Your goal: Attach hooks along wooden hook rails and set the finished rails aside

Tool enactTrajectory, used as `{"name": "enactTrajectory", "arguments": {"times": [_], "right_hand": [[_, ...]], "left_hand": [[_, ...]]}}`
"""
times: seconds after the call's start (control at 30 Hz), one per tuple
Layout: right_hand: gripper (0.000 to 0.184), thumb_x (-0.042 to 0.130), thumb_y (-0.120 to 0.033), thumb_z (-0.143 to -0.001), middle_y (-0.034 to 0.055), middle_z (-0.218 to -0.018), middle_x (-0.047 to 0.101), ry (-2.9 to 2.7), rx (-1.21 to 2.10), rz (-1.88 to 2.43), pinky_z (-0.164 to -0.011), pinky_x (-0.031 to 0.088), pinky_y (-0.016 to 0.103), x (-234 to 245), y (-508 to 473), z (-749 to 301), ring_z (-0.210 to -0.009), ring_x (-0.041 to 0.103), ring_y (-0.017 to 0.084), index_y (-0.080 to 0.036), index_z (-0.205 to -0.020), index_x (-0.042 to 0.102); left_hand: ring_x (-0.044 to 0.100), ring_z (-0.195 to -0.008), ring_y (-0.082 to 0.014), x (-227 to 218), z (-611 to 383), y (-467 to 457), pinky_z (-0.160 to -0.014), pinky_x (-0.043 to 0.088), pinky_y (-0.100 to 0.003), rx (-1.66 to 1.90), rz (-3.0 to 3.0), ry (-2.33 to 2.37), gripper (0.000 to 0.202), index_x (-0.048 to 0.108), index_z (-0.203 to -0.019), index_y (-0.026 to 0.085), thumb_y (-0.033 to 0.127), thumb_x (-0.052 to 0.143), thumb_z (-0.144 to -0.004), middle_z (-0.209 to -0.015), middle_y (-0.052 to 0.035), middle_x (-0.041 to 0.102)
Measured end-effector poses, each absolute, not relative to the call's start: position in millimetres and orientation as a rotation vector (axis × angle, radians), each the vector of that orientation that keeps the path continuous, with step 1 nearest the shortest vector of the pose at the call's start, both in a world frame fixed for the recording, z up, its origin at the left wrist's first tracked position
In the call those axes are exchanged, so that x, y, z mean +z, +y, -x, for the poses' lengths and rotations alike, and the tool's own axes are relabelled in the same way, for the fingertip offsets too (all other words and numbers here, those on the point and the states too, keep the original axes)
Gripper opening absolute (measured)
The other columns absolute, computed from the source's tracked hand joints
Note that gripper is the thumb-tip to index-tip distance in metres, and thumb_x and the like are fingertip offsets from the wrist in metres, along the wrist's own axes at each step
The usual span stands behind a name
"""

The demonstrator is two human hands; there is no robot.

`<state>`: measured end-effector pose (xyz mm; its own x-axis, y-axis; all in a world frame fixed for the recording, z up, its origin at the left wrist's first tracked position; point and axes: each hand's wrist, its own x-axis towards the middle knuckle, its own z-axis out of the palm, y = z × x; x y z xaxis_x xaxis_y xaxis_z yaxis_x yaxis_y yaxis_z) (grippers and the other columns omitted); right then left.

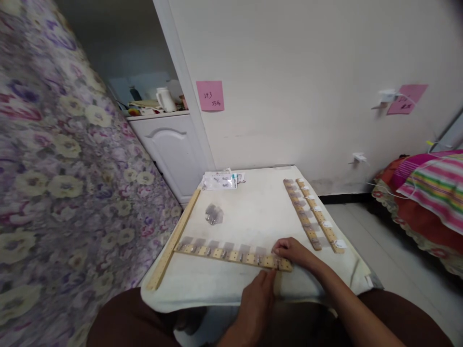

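A long wooden strip (224, 254) lies across the near part of a white cloth-covered table (253, 212), with several small clear bags clipped along it. My right hand (292, 254) rests on the strip's right end, fingers curled over it. Just below the strip, near its right end, my left hand (257, 299) touches the table's front edge with its fingers together. What either hand pinches is too small to make out.
Two more wooden strips (313, 214) with clipped bags lie on the table's right side. A bare strip (175, 238) runs along the left edge. Small clear bags (213, 214) and a packet (222, 180) lie farther back. A floral bed is left, striped bedding (434, 193) right.
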<state>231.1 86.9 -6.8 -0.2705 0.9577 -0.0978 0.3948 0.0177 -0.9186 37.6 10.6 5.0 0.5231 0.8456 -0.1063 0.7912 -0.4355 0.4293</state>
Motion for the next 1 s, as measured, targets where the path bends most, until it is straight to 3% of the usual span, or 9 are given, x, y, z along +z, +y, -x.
{"name": "enactTrajectory", "arguments": {"times": [0.2,0.53,1.0], "right_hand": [[0.021,0.054,-0.028,-0.071,0.0014,-0.063,0.063,-1.715,1.206,1.383,-0.056,0.036,0.022,-12.4,89.3,-231.5,-0.060,0.050,0.013,-0.012,-0.073,0.068],[0.022,0.053,-0.030,-0.071,0.0010,-0.063,0.062,-1.724,1.189,1.404,-0.055,0.036,0.022,-13.4,89.7,-231.0,-0.059,0.050,0.013,-0.013,-0.072,0.067],[0.019,0.054,-0.026,-0.071,0.0004,-0.062,0.063,-1.720,1.206,1.399,-0.054,0.036,0.021,-13.9,90.0,-231.9,-0.058,0.051,0.012,-0.013,-0.073,0.067]], "left_hand": [[0.057,-0.097,-0.0204,15.6,-42.4,11.3,-0.083,0.045,-0.030,-0.007,-2.349,1.384,0.050,0.038,-0.136,0.025,0.019,0.034,-0.087,-0.115,-0.0075,0.058],[0.055,-0.103,-0.0212,10.5,-40.9,12.5,-0.089,0.043,-0.031,-0.022,-2.384,1.345,0.053,0.029,-0.141,0.025,0.019,0.032,-0.089,-0.121,-0.0095,0.055],[0.054,-0.105,-0.0234,5.9,-40.4,12.3,-0.087,0.044,-0.033,-0.019,-2.414,1.352,0.052,0.031,-0.141,0.023,0.017,0.032,-0.089,-0.124,-0.0103,0.054]]}}
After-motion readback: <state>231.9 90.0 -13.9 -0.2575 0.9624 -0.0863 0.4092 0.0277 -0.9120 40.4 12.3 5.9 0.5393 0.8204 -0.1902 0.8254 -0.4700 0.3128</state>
